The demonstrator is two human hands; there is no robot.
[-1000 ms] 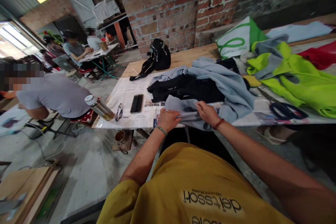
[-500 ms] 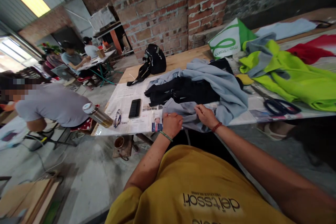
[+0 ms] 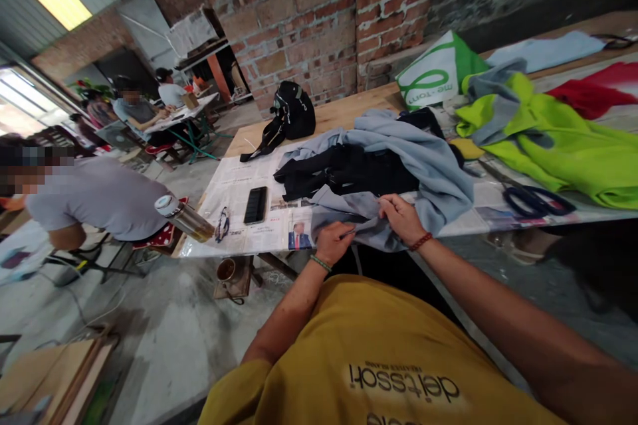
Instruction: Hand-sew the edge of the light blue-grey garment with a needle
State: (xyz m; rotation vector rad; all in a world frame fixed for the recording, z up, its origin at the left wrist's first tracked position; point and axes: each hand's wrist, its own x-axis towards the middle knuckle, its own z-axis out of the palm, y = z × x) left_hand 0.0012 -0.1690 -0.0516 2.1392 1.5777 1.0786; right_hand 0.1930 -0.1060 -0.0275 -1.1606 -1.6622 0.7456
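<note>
A grey-blue garment (image 3: 438,176) lies bunched on the table with black cloth (image 3: 356,169) in its folds, and its near part hangs at the table's front edge. My left hand (image 3: 335,242) is closed on that near part, its fingertips partly hidden. To the right of it, my right hand (image 3: 403,218) pinches the same fabric between thumb and fingers. A stretch of the grey cloth runs between both hands. What kind of garment it is, I cannot make out.
Left of the cloth lie a phone (image 3: 256,205), glasses (image 3: 222,224) and a bottle (image 3: 184,218) at the edge. Behind stands a black bag (image 3: 294,109). Scissors (image 3: 535,201), a lime garment (image 3: 553,139) and a green-white bag (image 3: 438,73) are rightward. A person (image 3: 100,196) sits at left.
Both hands have shifted slightly to the right, and my left hand has also dropped a little. The fabric's near edge has moved with them.
</note>
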